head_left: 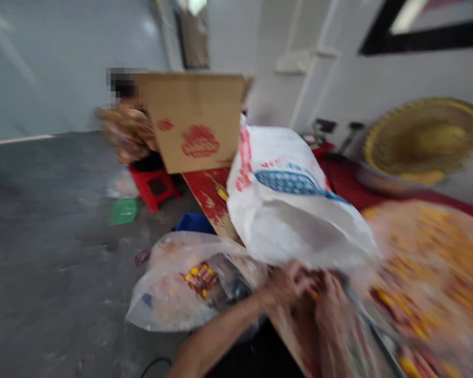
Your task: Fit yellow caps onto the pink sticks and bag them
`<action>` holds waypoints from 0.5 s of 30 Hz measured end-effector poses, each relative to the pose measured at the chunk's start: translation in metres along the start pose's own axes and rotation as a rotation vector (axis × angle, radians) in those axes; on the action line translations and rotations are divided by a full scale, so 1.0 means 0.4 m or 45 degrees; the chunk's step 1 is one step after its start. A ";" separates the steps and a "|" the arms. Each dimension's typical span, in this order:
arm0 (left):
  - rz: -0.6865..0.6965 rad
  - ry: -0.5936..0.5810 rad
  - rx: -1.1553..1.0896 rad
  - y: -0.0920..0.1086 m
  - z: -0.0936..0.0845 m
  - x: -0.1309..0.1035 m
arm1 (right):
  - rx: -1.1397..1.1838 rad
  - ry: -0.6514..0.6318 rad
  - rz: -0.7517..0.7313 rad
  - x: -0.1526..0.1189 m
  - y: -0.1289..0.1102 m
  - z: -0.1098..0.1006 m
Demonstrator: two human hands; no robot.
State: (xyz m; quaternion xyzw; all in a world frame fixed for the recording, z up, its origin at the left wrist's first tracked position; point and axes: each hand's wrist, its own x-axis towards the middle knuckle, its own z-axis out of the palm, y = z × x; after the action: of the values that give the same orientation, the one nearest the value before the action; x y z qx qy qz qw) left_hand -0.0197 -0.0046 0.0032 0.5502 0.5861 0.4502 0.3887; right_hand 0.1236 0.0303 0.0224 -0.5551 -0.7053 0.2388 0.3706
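My left hand (pixel 289 283) and my right hand (pixel 331 299) are close together over the table edge, both blurred by motion. Their fingers are curled in around something small and reddish-orange that I cannot make out. Just beyond them slumps a white woven sack (pixel 299 210) with blue and red print. A clear plastic bag (pixel 161 294) hangs open left of my left forearm, with small yellow, pink and brown pieces (pixel 202 279) inside. To the right of my right hand, more such pieces (pixel 402 310) lie by a large sheet of clear plastic over orange-yellow contents (pixel 437 252).
A cardboard box (pixel 197 123) with red print stands at the table's far end. Behind it, a person (pixel 128 131) sits on a red stool (pixel 153 186). A yellow-rimmed round basket (pixel 421 142) leans by the wall. On the floor lies a green basket (pixel 124 211).
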 end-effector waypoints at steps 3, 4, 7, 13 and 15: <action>0.017 0.014 -0.068 0.001 -0.017 0.026 | 0.399 0.208 0.400 -0.008 -0.015 0.031; 0.068 -0.004 -0.047 -0.006 -0.016 0.038 | 0.653 0.269 0.490 -0.006 -0.007 0.045; 0.202 -0.079 0.067 -0.026 -0.009 0.058 | 1.023 0.369 0.554 -0.001 0.017 0.068; 0.303 -0.113 0.206 -0.004 0.001 0.035 | 1.218 0.246 0.560 -0.004 0.017 0.065; 0.361 -0.106 0.231 0.006 0.017 0.026 | 1.216 0.245 0.512 -0.004 0.020 0.069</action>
State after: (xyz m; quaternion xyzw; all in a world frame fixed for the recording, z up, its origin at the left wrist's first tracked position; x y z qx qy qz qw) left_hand -0.0135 0.0063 0.0039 0.6782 0.5243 0.4227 0.2941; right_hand 0.1070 0.0330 -0.0009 -0.4682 -0.3602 0.5480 0.5922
